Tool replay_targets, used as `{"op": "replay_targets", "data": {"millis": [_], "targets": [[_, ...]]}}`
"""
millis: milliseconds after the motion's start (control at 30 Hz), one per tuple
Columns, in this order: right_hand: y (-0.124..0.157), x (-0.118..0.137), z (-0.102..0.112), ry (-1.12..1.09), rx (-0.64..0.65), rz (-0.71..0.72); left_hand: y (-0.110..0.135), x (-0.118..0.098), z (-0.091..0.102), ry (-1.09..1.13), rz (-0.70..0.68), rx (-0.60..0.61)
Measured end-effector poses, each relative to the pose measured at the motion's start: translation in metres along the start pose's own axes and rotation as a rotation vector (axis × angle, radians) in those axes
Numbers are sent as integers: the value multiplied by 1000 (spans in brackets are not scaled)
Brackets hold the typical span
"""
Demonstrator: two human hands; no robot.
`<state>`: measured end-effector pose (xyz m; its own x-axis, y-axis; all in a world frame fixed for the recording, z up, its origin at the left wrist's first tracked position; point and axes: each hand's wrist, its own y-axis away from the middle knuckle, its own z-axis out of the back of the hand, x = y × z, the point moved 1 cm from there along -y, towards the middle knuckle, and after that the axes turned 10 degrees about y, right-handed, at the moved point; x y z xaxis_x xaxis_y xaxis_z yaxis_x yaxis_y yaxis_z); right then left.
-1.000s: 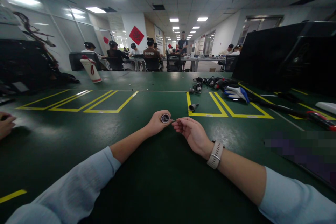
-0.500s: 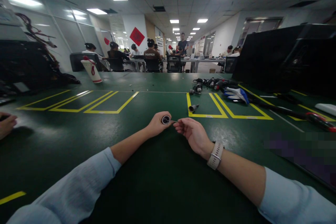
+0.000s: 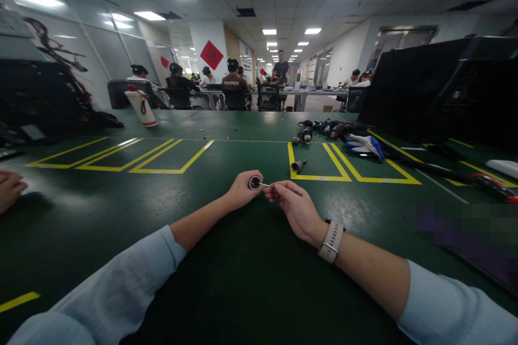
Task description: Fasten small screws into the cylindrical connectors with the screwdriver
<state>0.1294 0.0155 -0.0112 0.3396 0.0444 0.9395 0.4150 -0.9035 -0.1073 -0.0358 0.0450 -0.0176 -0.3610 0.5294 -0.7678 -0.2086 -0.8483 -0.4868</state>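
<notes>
My left hand [image 3: 242,191] is closed around a short round metal part [image 3: 254,183], like a cylindrical connector. Its pale rim and dark hollow end face me. From the right, my right hand [image 3: 294,206] pinches a thin metal rod [image 3: 264,185] between thumb and fingertips. The rod's far tip reaches the opening of the round part; how deep it goes I cannot tell. Both hands are just above the green table [image 3: 226,269]. Beyond my right hand, a grey tapered metal piece [image 3: 298,166] lies on its side by a yellow tape line.
Several dark metal parts [image 3: 305,133] and cables lie at the back right, beside a blue-and-white glove [image 3: 365,146]. A white cup [image 3: 141,107] stands back left. Black equipment [image 3: 441,86] flanks the right side. Another person's hand [image 3: 11,191] rests at the left edge.
My right hand has moved slightly left and turned a little, with the rod's tip still at the round part. My left hand has shifted only slightly.
</notes>
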Motion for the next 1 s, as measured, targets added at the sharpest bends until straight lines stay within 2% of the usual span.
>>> {"op": "replay_targets", "data": {"millis": [167,300,500,600,767,833,900,1000], "targets": [[-3,0,2,-125,26,-83,0,1,1,27,8,-28],[-3,-2,2,-75,12,-20,-1,2,1,7,15,-43],[-1,1,3,251,-42,205,0,5,2,-78,-6,-22],[0,6,4,437,-57,256,1,5,2,-144,-26,0],[1,15,2,829,-33,361,1,1,0,-379,-102,122],[1,18,1,911,-24,374,2,0,0,-440,-131,167],[-2,20,2,868,-26,327,2,-2,-1,-467,-146,209],[-7,18,5,602,-45,182,3,-2,-1,-480,-153,233]]}}
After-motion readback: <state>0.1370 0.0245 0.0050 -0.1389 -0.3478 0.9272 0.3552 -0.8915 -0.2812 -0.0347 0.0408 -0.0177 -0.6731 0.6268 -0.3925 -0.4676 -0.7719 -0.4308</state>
